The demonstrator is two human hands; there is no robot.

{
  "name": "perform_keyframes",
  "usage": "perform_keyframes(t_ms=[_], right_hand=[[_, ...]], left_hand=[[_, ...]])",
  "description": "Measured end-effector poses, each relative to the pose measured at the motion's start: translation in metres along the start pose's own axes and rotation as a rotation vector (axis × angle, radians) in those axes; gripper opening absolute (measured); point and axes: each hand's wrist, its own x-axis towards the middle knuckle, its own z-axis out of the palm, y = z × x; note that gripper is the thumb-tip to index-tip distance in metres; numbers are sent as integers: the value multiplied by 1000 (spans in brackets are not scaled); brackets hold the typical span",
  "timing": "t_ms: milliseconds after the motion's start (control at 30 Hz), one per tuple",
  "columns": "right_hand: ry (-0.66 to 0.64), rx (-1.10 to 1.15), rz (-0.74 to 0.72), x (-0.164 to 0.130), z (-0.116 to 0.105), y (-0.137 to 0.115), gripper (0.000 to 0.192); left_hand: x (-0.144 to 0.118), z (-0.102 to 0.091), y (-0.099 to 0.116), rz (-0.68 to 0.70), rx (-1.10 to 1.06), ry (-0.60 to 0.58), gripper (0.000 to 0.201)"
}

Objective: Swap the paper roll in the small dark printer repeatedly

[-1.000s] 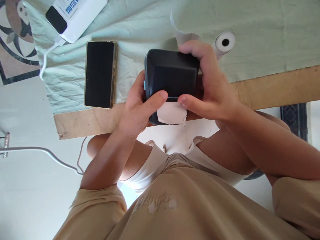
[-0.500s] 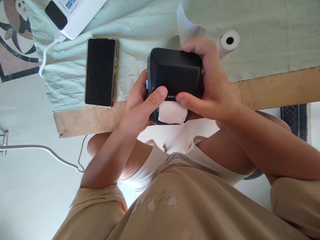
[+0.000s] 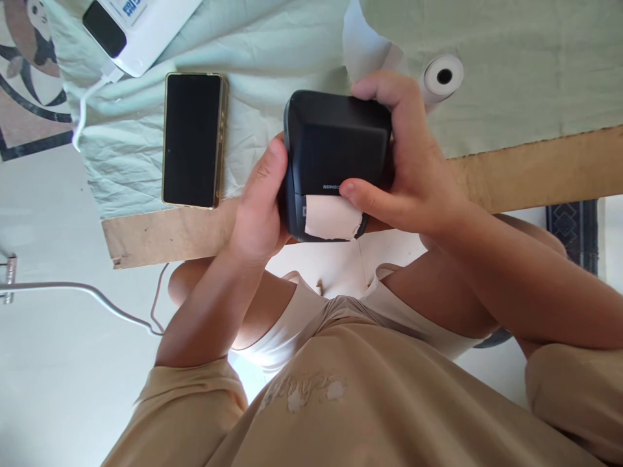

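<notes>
Both hands grip a small black printer [image 3: 338,155] held just above the near edge of the table [image 3: 535,172]. The left hand [image 3: 257,207] cups the printer's left side with its thumb laid flat along that edge, and the right hand [image 3: 413,168] wraps over the far right corner, fingers curled around the top and thumb pressed on the front face. White letters there read "NIIMBO", the rest hidden by the thumb. The printer is a smooth, matte plastic box with rounded corners; a short strip of paper [image 3: 333,219] with a ragged torn end sticks out of its front slot.

Behind it a paper roll [image 3: 442,76] lies on its side, its dark core showing, on a wrinkled pale green cloth [image 3: 511,78] covering the brown board table. A phone [image 3: 193,139] with a dark glossy screen and gold rim lies flat to the left. At the far left corner sits a white power bank [image 3: 141,26] with blue print too small to read, a white cable [image 3: 85,110] plugged into it.
</notes>
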Motion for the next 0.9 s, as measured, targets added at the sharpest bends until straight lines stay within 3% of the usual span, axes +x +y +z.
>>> perform_keyframes(t_ms=[100,433,633,900], right_hand=[[-7,0,18,0,-1,0,84],[11,-11,-7,2,2,6,88],[11,6,20,2,4,2,105],[8,47,45,3,4,0,107]], left_hand=[[3,-5,-2,48,24,-14,57],[8,-24,-4,174,100,196,43],[11,-27,-2,126,83,90,38],[11,-27,-4,125,81,85,42]])
